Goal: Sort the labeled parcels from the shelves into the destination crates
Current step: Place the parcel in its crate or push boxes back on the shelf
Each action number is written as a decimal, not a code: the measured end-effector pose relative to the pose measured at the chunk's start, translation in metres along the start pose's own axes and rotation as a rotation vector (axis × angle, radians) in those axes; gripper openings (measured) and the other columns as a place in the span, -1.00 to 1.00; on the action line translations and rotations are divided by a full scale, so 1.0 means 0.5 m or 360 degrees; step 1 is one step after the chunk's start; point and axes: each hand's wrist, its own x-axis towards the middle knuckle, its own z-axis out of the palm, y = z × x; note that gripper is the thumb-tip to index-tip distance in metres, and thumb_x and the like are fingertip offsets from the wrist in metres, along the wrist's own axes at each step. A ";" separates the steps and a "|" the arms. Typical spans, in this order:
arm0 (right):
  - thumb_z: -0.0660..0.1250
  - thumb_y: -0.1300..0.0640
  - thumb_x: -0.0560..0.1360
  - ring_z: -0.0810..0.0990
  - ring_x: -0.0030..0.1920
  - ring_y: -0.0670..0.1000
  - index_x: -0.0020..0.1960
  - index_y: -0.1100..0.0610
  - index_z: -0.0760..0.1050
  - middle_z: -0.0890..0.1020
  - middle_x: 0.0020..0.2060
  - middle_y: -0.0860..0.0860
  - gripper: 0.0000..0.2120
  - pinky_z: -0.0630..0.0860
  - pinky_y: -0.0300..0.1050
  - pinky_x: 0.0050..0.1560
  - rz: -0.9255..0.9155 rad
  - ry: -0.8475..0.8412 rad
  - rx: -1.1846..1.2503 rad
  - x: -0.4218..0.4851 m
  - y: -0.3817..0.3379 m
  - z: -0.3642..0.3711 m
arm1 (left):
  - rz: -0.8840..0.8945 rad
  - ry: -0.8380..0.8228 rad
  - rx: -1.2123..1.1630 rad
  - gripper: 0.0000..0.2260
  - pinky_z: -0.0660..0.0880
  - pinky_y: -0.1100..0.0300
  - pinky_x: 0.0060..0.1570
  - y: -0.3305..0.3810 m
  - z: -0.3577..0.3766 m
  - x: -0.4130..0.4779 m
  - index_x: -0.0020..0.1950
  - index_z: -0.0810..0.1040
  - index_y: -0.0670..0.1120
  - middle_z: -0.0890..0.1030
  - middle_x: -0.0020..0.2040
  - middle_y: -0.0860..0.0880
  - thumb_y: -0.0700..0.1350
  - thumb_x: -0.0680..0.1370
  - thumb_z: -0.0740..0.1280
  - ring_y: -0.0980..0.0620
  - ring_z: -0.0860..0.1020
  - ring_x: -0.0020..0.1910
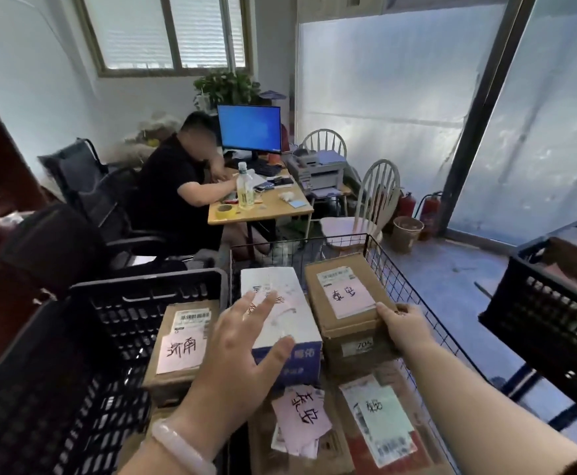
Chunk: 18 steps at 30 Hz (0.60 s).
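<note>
Head view: brown carton (345, 303), pink label up, sits far right in the wire basket (400, 269), just beside the white box (280, 310). Your right hand (400, 323) grips its near right corner, fingers curled over the top edge. Your left hand (242, 351) lies flat on the white box, fingers spread, grasping nothing. Judgement: stiff cardboard, likely moderate weight; a corner hold may tip it, so take opposite sides. Count: five labelled parcels visible; two plastic crates, left black crate (108, 303) and right black crate (547, 303); one basket.
</note>
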 end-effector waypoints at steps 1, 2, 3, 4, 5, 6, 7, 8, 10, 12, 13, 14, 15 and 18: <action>0.35 -0.09 0.52 0.54 -0.04 0.12 0.15 0.07 0.40 0.54 -0.03 0.08 -0.68 0.57 0.19 0.05 0.0017 0.0014 0.0006 0.019 0.003 0.013 | -0.0007 0.0005 0.0028 -0.48 -0.01 0.06 0.49 0.000 0.005 0.009 0.41 -0.02 0.48 0.02 0.57 0.23 0.39 0.47 0.06 0.31 -0.07 0.48; 0.32 -0.04 0.54 0.55 -0.02 0.14 0.14 0.07 0.42 0.55 -0.01 0.10 -0.73 0.56 0.21 0.07 0.0034 0.0017 0.0040 0.035 0.005 0.026 | -0.0010 0.0000 0.0071 -0.48 -0.01 0.04 0.50 0.000 0.011 0.019 0.42 -0.03 0.48 0.00 0.58 0.23 0.38 0.50 0.07 0.29 -0.08 0.50; 0.31 0.00 0.55 0.55 0.01 0.16 0.15 0.06 0.42 0.55 0.03 0.13 -0.77 0.56 0.22 0.09 0.0049 0.0005 0.0055 0.050 0.009 0.038 | -0.0011 -0.0008 0.0118 -0.48 -0.01 0.03 0.50 -0.002 0.020 0.030 0.44 -0.03 0.47 -0.02 0.59 0.23 0.36 0.53 0.09 0.27 -0.09 0.51; 0.31 0.04 0.54 0.56 0.04 0.16 0.17 0.04 0.42 0.56 0.07 0.14 -0.77 0.55 0.21 0.11 0.0042 -0.0036 0.0039 0.057 0.011 0.048 | -0.0002 -0.0014 0.0157 -0.47 -0.01 0.03 0.50 -0.003 0.025 0.037 0.46 -0.04 0.46 -0.03 0.59 0.23 0.34 0.54 0.11 0.25 -0.10 0.52; 0.32 0.08 0.54 0.56 0.06 0.15 0.23 0.02 0.41 0.56 0.11 0.13 -0.73 0.55 0.19 0.12 0.0022 -0.0105 -0.0027 0.061 0.013 0.057 | 0.0009 -0.0019 0.0177 -0.47 -0.02 0.05 0.50 -0.004 0.030 0.044 0.46 -0.04 0.46 -0.04 0.59 0.23 0.33 0.55 0.12 0.25 -0.11 0.53; 0.32 0.10 0.54 0.56 0.07 0.14 0.31 0.01 0.39 0.55 0.14 0.11 -0.65 0.55 0.14 0.12 -0.0013 -0.0187 -0.0129 0.066 0.016 0.065 | 0.0017 -0.0022 0.0179 -0.48 -0.05 0.08 0.49 -0.004 0.037 0.053 0.44 -0.05 0.48 -0.04 0.59 0.23 0.32 0.56 0.13 0.26 -0.12 0.52; 0.32 0.11 0.55 0.56 0.07 0.13 0.39 0.00 0.34 0.55 0.16 0.10 -0.57 0.55 0.10 0.10 -0.0049 -0.0259 -0.0241 0.066 0.018 0.071 | 0.0029 -0.0020 0.0172 -0.49 -0.08 0.13 0.47 -0.004 0.044 0.060 0.41 -0.06 0.49 -0.04 0.59 0.23 0.32 0.55 0.13 0.28 -0.13 0.51; 0.31 0.10 0.56 0.55 0.08 0.12 0.46 -0.01 0.28 0.54 0.19 0.09 -0.50 0.55 0.07 0.07 -0.0086 -0.0303 -0.0329 0.065 0.019 0.074 | 0.0042 -0.0019 0.0163 -0.50 -0.10 0.17 0.44 -0.005 0.050 0.065 0.40 -0.07 0.50 -0.05 0.59 0.24 0.33 0.55 0.13 0.30 -0.14 0.50; 0.31 0.08 0.57 0.53 0.10 0.08 0.52 -0.03 0.20 0.51 0.27 0.09 -0.43 0.54 0.06 0.12 -0.0126 -0.0331 -0.0394 0.057 0.021 0.075 | 0.0072 -0.0023 0.0147 -0.49 -0.13 0.19 0.41 -0.006 0.062 0.070 0.40 -0.07 0.50 -0.05 0.59 0.23 0.32 0.55 0.14 0.31 -0.15 0.49; 0.32 0.07 0.56 0.49 0.19 0.07 0.55 -0.03 0.14 0.44 0.37 0.08 -0.38 0.48 0.06 0.22 -0.0181 -0.0335 -0.0406 0.046 0.023 0.066 | 0.0109 -0.0040 0.0181 -0.47 -0.15 0.21 0.42 -0.007 0.074 0.071 0.40 -0.09 0.49 -0.06 0.59 0.22 0.31 0.56 0.15 0.30 -0.17 0.50; 0.33 0.06 0.56 0.45 0.28 0.09 0.56 -0.02 0.12 0.40 0.41 0.07 -0.35 0.44 0.07 0.27 -0.0226 -0.0333 -0.0421 0.037 0.023 0.060 | 0.0127 -0.0056 0.0217 -0.47 -0.18 0.21 0.42 -0.007 0.079 0.071 0.40 -0.12 0.49 -0.08 0.60 0.22 0.31 0.56 0.16 0.30 -0.18 0.50; 0.34 0.05 0.55 0.41 0.35 0.08 0.56 -0.01 0.12 0.38 0.44 0.05 -0.33 0.40 0.05 0.31 -0.0284 -0.0322 -0.0433 0.026 0.021 0.054 | 0.0150 -0.0071 0.0250 -0.46 -0.19 0.21 0.43 -0.006 0.083 0.071 0.40 -0.14 0.49 -0.10 0.60 0.21 0.31 0.57 0.15 0.29 -0.19 0.50; 0.37 0.04 0.53 0.38 0.38 0.06 0.55 0.00 0.14 0.37 0.44 0.03 -0.32 0.38 0.02 0.33 -0.0359 -0.0305 -0.0444 0.012 0.018 0.047 | 0.0177 -0.0081 0.0276 -0.44 -0.18 0.19 0.46 -0.004 0.086 0.070 0.40 -0.15 0.48 -0.10 0.60 0.20 0.31 0.57 0.16 0.26 -0.19 0.52; 0.39 -0.08 0.49 0.24 0.47 0.01 0.53 -0.02 0.19 0.31 0.48 0.00 -0.30 0.25 -0.01 0.43 -0.0620 -0.0196 -0.0688 -0.051 0.002 0.021 | 0.0253 -0.0101 0.0301 -0.41 -0.12 0.10 0.52 0.002 0.089 0.063 0.42 -0.17 0.45 -0.07 0.62 0.13 0.29 0.58 0.18 0.16 -0.15 0.56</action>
